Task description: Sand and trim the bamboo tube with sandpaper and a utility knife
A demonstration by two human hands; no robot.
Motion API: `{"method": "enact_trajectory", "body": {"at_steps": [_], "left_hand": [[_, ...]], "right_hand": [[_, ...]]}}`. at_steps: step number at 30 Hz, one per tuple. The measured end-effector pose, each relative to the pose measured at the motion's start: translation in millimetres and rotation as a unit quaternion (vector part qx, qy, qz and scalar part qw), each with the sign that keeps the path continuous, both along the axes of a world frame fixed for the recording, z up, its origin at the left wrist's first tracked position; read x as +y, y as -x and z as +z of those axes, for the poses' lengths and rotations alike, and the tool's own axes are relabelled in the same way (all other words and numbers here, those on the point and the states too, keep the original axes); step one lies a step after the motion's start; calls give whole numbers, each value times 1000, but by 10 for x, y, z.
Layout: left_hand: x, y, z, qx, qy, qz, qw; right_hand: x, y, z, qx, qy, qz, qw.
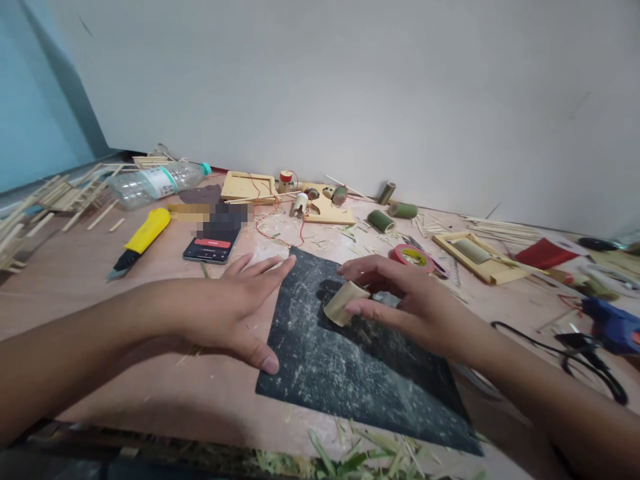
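Observation:
A dark sheet of sandpaper point(320, 360), dusted with pale powder, lies on the wooden table. My left hand point(235, 303) rests at its left edge with fingers spread, the thumb and fingertips on the sheet. Between the thumb and fingers of my right hand point(400, 293) is a short, pale piece of bamboo point(344, 303), tilted, its lower end at the sandpaper. Part of the bamboo is hidden behind the fingers.
A yellow utility knife point(145, 237) and a phone point(213, 240) lie to the left, with a plastic bottle point(155, 183) behind. Pink tape point(411, 257), green bamboo tubes point(381, 221) and a wooden frame point(480, 257) are beyond my right hand. Bamboo shavings point(350, 460) litter the front edge.

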State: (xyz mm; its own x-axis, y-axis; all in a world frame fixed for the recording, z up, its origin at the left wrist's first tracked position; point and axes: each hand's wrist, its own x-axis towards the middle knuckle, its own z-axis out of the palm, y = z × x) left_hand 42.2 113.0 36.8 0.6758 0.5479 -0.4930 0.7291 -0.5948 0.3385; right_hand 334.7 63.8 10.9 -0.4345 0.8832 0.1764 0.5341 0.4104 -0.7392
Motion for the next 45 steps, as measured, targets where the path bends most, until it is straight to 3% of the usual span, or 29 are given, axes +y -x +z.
{"method": "enact_trajectory", "body": {"at_steps": [3, 5, 9, 15, 25, 29, 33, 38, 42, 45], "left_hand": [[13, 21, -29, -11, -2, -2, 1000], [26, 35, -49, -20, -6, -8, 1000], [35, 45, -58, -24, -2, -14, 1000], [19, 37, -39, -7, 5, 1, 1000], [39, 54, -69, -33, 3, -18, 999], [53, 62, -99, -38, 9, -21, 999], [60, 75, -126, -41, 6, -28, 999], [51, 66, -107, -33, 10, -19, 999], [43, 59, -106, -33, 14, -16, 999], [40, 67, -115, -38, 13, -11, 999]], "right_hand": [[-29, 79, -63, -58, -117, -5, 991], [-39, 110, -86, -92, -152, 10, 984], [-34, 119, -133, -117, -144, 32, 982], [11, 181, -183, -105, -118, -25, 987], [151, 355, -288, -163, -198, 25, 966], [47, 472, -261, -155, -196, 30, 968], [51, 563, -238, -141, -184, 85, 969], [228, 641, -245, -147, -199, 27, 969], [223, 647, -251, -138, -184, 73, 970], [208, 608, -247, -149, -180, -6, 972]]}}
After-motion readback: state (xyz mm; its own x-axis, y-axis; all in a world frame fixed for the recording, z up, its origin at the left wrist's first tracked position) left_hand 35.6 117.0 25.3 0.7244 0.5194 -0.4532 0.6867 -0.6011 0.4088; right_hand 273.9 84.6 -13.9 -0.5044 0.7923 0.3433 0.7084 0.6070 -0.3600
